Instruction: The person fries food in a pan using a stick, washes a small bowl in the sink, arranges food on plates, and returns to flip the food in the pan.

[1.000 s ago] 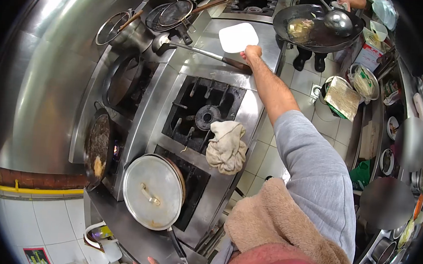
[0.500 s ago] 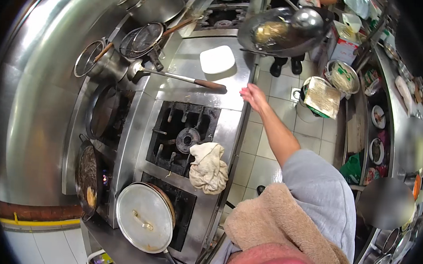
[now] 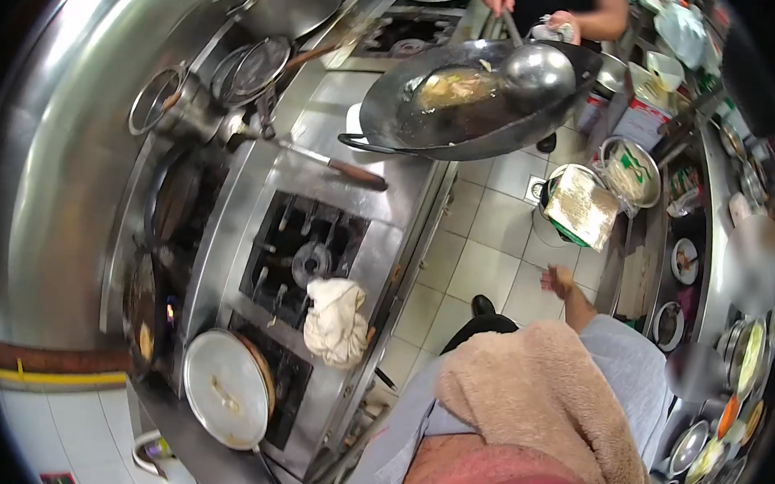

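Observation:
My right hand (image 3: 560,282) hangs over the tiled floor at my side, fingers apart and holding nothing. It is nearest to a bucket (image 3: 540,218) topped by a flat, pale board-like piece (image 3: 582,210). My left hand is not visible. In front of me, a co-worker's hands hold a large dark wok (image 3: 395,123) and a ladle (image 3: 542,71). Yellowish-brown food (image 3: 455,88) lies in liquid in the wok. The wok partly covers a white dish (image 3: 353,118) on the steel counter. A crumpled cloth (image 3: 334,320) rests at the burner's edge.
A long-handled utensil (image 3: 352,171) lies across the steel stove top. A lidded pan (image 3: 226,387) sits on the near burner, its handle toward me. A wok (image 3: 142,316) stands at the left. Shelves with bowls (image 3: 685,260) line the right.
The co-worker's wok and ladle have come closer and left, over the white dish. My right hand has drawn back from the counter edge toward my body. The view has shifted.

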A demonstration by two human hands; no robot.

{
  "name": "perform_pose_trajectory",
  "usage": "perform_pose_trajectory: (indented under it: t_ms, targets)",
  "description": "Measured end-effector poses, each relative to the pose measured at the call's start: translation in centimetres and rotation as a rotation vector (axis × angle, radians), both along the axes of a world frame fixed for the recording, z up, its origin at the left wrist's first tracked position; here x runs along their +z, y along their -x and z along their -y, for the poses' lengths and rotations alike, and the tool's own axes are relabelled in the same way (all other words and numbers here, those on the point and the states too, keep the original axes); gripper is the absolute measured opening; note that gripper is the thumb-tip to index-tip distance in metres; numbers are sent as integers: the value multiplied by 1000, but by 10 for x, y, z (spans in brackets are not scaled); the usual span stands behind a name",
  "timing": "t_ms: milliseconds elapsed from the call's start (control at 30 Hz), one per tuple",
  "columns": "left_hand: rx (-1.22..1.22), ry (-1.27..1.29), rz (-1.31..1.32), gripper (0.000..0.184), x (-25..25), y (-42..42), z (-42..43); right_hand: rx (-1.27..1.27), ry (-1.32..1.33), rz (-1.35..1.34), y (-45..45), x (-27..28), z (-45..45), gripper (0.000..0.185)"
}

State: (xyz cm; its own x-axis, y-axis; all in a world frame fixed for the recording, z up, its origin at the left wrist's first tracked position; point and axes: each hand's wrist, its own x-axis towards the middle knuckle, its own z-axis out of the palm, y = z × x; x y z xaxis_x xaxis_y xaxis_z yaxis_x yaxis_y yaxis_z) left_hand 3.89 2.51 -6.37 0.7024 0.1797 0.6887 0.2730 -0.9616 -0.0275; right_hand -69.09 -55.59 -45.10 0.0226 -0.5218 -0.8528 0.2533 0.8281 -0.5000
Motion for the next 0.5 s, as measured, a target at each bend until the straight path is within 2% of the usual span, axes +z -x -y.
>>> perform_pose_trajectory:
  t_ms: [67, 133, 200, 233, 300, 367, 400, 467, 500]
  targets:
    - [22, -19, -231, 51, -3, -26, -18, 56, 205, -71, -19, 38, 30, 33]
    - [-82, -51, -12, 54, 13, 27, 19, 125, 232, -118, -44, 64, 39, 37]
    - [-112, 184, -51, 53, 35, 60, 51, 186, 278, -169, -70, 81, 29, 40]
    - [-177, 147, -44, 52, 32, 60, 46, 237, 252, -177, -83, 86, 17, 39]
    - [-228, 107, -44, 51, 31, 59, 28, 357, 209, -182, -102, 85, -15, 39]
    - [-410, 63, -69, 49, 32, 59, 14, 456, 172, -198, -113, 77, -54, 38]
    - [-406, 68, -73, 49, 31, 58, 7, 536, 136, -209, -117, 74, -73, 38]
    - [-676, 156, 22, 47, 28, 57, 1, 610, 125, -246, -122, 62, -110, 36]
    - [-717, 222, -2, 46, 29, 63, 3, 636, 130, -214, -114, 38, -125, 36]
